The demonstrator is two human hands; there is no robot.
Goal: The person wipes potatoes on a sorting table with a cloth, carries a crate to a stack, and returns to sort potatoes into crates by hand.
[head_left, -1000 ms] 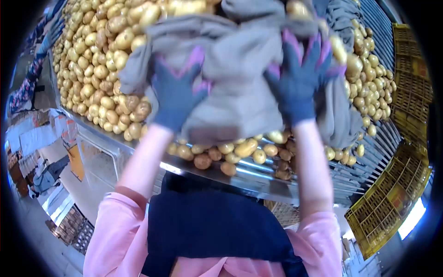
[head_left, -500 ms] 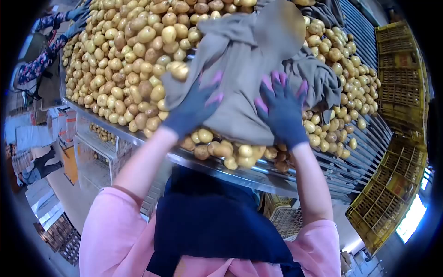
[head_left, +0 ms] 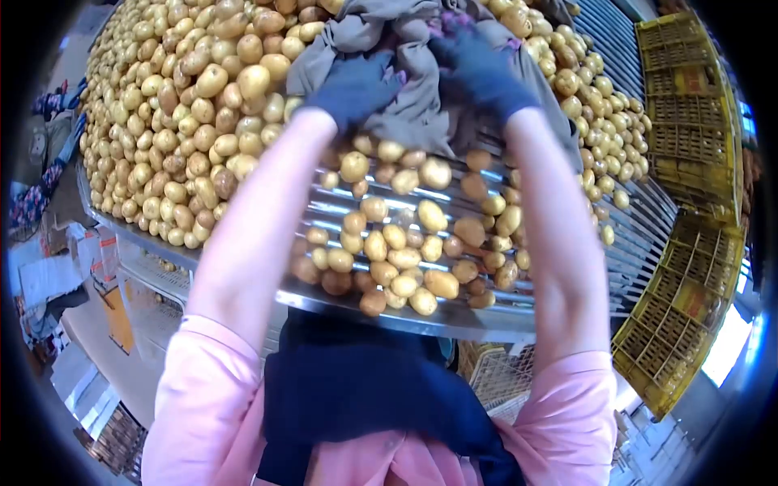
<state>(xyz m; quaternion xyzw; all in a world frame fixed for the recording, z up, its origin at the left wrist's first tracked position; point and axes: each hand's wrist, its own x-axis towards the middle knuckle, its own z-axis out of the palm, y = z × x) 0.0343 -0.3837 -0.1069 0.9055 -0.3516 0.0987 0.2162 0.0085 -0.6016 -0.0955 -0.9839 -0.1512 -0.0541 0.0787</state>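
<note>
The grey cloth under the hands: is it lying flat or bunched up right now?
Bunched up: the grey cloth shows deep folds between the gloved hands.

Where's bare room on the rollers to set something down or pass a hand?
Bare rollers show between the right-hand potatoes and yellow crates. Crowded: left potato heap, and gray cloth at left hand and right hand.

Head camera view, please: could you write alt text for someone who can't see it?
A gloved left hand and right hand are on bunched grey cloth among potatoes heaped over metal bars. Yellow crates line the picture's right side.
</note>
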